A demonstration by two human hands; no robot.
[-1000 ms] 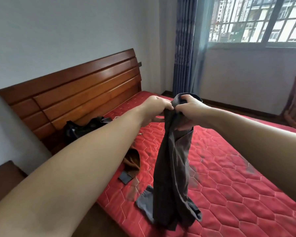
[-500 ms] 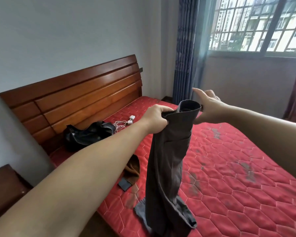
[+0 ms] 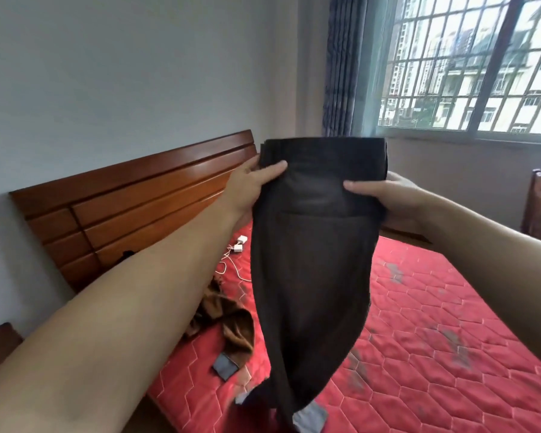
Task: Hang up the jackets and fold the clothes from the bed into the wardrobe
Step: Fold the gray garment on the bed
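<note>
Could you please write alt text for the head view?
Both hands, left hand and right hand, hold dark trousers up by the waistband above a red mattress, where a brown garment lies.

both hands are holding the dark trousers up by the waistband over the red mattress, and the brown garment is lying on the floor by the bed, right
Not quite. The left hand and right hand do hold the dark trousers up by the waistband over the red mattress, but the brown garment lies on the mattress itself, near its left edge, not on the floor. The head view shows this.
</note>
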